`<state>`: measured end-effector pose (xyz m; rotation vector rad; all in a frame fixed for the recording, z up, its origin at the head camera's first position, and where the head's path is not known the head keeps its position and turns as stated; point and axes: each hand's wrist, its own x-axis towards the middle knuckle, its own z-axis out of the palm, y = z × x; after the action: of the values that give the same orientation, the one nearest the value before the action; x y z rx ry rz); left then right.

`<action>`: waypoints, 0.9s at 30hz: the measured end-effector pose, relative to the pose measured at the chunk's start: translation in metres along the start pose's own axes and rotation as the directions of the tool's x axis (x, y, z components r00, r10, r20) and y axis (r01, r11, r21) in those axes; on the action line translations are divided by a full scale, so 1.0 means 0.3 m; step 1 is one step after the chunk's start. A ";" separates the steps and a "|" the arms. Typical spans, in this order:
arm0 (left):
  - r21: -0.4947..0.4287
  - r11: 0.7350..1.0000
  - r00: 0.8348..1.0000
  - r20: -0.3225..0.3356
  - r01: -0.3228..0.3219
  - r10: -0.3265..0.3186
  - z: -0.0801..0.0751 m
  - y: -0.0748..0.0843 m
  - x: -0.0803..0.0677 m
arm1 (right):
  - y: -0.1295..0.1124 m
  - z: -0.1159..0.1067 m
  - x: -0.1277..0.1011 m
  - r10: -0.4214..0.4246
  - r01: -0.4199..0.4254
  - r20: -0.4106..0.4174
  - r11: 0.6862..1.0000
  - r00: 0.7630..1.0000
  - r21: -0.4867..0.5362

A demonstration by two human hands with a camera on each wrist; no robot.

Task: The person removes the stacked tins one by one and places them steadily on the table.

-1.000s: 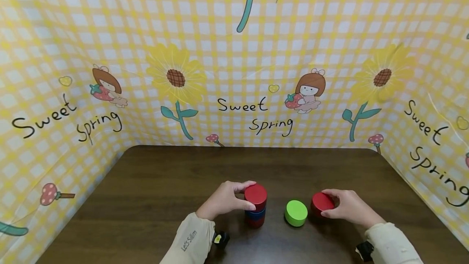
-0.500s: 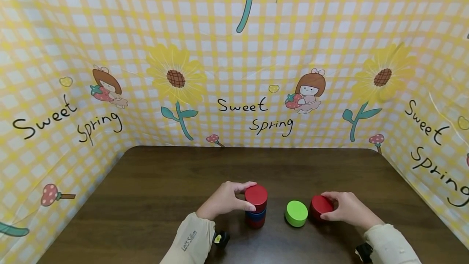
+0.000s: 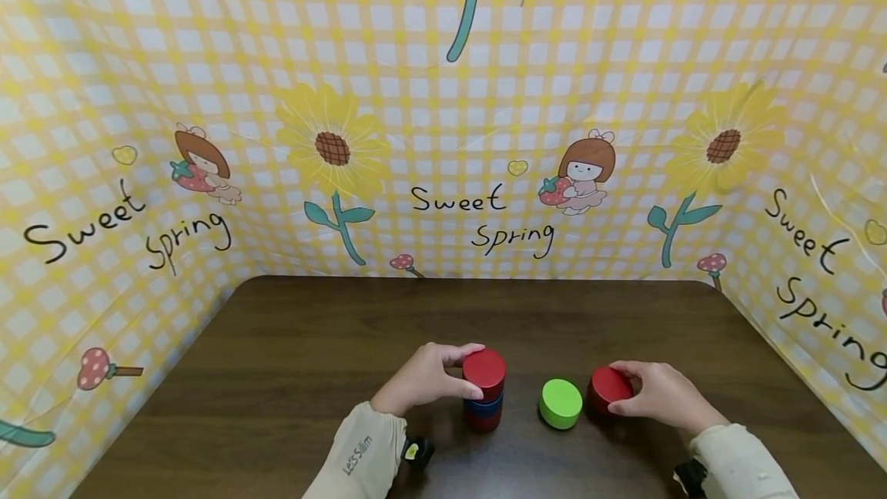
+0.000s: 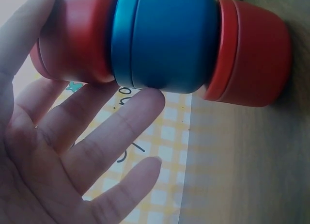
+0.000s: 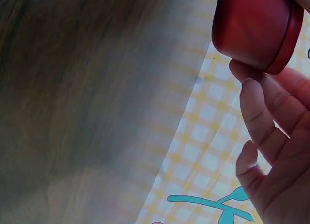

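Three round lidded tins stand stacked near the table's front: a red one [image 3: 483, 373] on top, a blue one [image 4: 167, 40] in the middle and another red one [image 4: 252, 54] at the bottom. My left hand [image 3: 424, 380] grips the top red tin from the left between thumb and fingers; its other fingers spread beside the stack in the left wrist view. To the right, my right hand [image 3: 667, 395] holds a separate red tin [image 5: 256, 27] by its upper edge. Whether that tin touches the table cannot be told. A bright green tin [image 3: 560, 404] sits between the two hands.
The dark wooden table [image 3: 333, 322] has rounded back corners. A yellow checked cloth [image 3: 430, 114] with sunflowers and lettering hangs behind it and along both sides. A black wrist strap [image 3: 418, 453] shows at the left sleeve.
The right hand and its red tin have shifted very slightly towards the front. The left hand, the stack and the green tin stay practically still.
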<state>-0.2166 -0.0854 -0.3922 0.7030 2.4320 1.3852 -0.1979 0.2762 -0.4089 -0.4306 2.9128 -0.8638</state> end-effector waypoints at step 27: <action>-0.004 1.000 1.000 -0.003 -0.002 0.002 0.003 -0.001 0.003 | 0.000 0.013 -0.012 0.060 -0.061 0.076 0.998 0.995 0.001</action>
<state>-0.2170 -0.0845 -0.3928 0.7040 2.4310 1.3918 -0.1939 0.2750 -0.4123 -0.3645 2.8389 -0.8250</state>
